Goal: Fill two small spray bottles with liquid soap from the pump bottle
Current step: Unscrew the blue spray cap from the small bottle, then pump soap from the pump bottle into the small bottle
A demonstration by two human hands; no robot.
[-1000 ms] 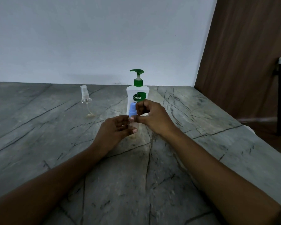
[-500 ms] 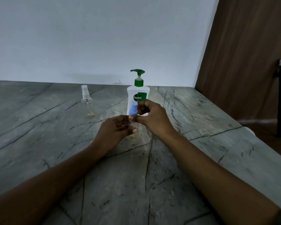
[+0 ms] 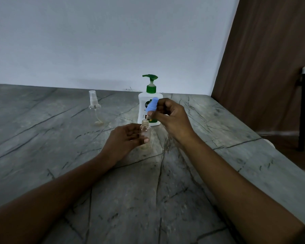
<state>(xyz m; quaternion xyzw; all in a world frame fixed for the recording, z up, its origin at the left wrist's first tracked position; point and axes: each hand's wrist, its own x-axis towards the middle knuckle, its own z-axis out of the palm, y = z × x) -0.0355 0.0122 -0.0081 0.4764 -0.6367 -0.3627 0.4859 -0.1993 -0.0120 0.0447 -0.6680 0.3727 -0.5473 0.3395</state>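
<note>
I see a grey marbled table [image 3: 192, 199] with dark veins filling most of the head view, a pale wall behind it and a brown wooden panel [image 3: 271, 59] to the right. Both bare forearms reach in from the near edge toward the middle of the table.

The white pump bottle [image 3: 142, 110] with its green pump head stands upright toward the far edge, just behind the hands and partly covered by them.

My right hand [image 3: 173, 118] is raised above the table with its fingers curled and pinched around a blue spray cap [image 3: 152, 104], which tilts in front of the pump bottle's label; a thin dip tube hangs from the cap down toward the neck below it.

My left hand [image 3: 125, 138] is closed loosely around a small clear spray bottle [image 3: 145, 132], thumb across its front, holding it upright on the table with its threaded neck open and uncapped, directly under the cap.

A second clear spray bottle [image 3: 95, 108] stands alone to the left, well apart from both hands, its clear sprayer top on.
</note>
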